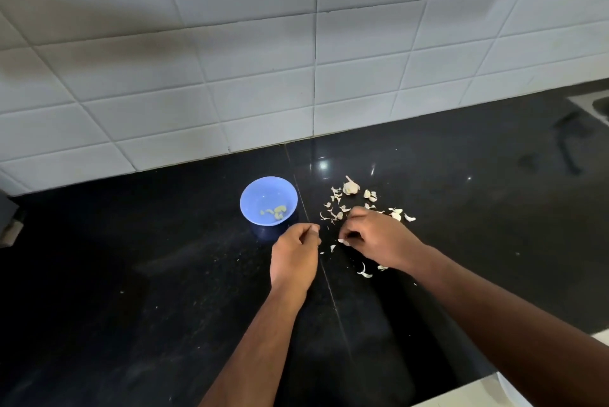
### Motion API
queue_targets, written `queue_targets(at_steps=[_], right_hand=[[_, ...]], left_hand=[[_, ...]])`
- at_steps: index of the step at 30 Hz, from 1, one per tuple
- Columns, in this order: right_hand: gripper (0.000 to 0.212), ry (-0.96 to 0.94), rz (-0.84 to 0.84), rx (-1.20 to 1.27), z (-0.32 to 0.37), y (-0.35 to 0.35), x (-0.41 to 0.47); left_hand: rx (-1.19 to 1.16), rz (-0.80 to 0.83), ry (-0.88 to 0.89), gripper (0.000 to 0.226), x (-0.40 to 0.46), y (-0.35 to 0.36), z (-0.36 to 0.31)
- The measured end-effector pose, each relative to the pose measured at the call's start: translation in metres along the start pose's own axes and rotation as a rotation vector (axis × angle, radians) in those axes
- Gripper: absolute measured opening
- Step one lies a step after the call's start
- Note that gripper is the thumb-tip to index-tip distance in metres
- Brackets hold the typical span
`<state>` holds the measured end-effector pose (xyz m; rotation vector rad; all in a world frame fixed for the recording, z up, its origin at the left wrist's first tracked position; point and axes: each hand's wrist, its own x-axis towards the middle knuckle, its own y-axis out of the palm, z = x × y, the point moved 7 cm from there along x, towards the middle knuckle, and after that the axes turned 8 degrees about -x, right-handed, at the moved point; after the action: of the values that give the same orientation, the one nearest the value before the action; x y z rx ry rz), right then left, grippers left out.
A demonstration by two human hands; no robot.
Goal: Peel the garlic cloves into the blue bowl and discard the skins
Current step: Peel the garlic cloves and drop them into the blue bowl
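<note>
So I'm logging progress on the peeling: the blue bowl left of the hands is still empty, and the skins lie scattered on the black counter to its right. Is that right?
Not quite. The head view shows the blue bowl is not empty: a few peeled cloves lie in it. The rest holds: it sits left of the hands, and the skins lie scattered on the black counter to its right.

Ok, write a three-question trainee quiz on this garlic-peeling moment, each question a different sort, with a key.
1. True or false: the blue bowl already holds peeled garlic cloves.
2. Multiple choice: most garlic skins lie A) inside the bowl, B) on the black countertop right of the bowl, C) on the wall tiles.
3. Fill in: the partly stripped garlic bulb sits beyond the ____ hand.

Key: 1 true. 2 B. 3 right: it lies past the right hand, which pinches a small pale piece, while the left hand is curled near the bowl; whether it holds anything cannot be told.
</note>
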<state>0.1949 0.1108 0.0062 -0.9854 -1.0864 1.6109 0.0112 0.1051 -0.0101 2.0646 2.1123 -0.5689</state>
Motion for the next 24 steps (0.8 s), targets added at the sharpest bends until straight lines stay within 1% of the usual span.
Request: queue_targets(at_steps=[2,3,5,6,11,15,19,21,22,24], right_hand=[[0.007,0.028,-0.079,0.152,-0.006,-0.001,-0.003],[0.008,0.069,-0.092,0.238,-0.009,-0.004,-0.004],[0.01,0.155,-0.047,0.38,-0.015,-0.009,-0.007],[0.011,0.17,-0.013,0.404,-0.014,-0.01,-0.006],[0.021,0.214,0.168,0.338,-0.017,-0.015,0.005],[0.02,0.239,0.239,0.439,-0.013,-0.015,0.011],[0.019,0.217,0.292,0.203,-0.014,-0.006,0.01],[0.018,0.197,0.263,0.191,-0.013,-0.007,0.01],[0.019,0.196,0.225,0.263,-0.014,-0.01,0.009],[0.021,0.224,0.12,0.554,-0.016,-0.015,0.005]], left_hand=[[-0.034,-0.016,-0.003,0.015,-0.002,0.001,0.0],[-0.048,-0.024,-0.006,0.015,-0.003,0.002,0.0],[-0.055,-0.046,-0.008,0.015,-0.004,0.003,-0.001],[-0.058,-0.056,-0.006,0.015,-0.004,0.003,-0.002],[-0.084,-0.104,0.0,0.017,-0.007,0.008,-0.009],[-0.085,-0.15,0.006,0.017,-0.008,0.012,-0.013],[-0.096,-0.157,0.007,0.015,-0.008,0.02,-0.017],[-0.092,-0.141,-0.009,0.013,-0.008,0.026,-0.017],[-0.095,-0.124,-0.03,0.011,-0.008,0.03,-0.017],[-0.13,-0.065,-0.095,0.011,-0.008,0.041,-0.013]])
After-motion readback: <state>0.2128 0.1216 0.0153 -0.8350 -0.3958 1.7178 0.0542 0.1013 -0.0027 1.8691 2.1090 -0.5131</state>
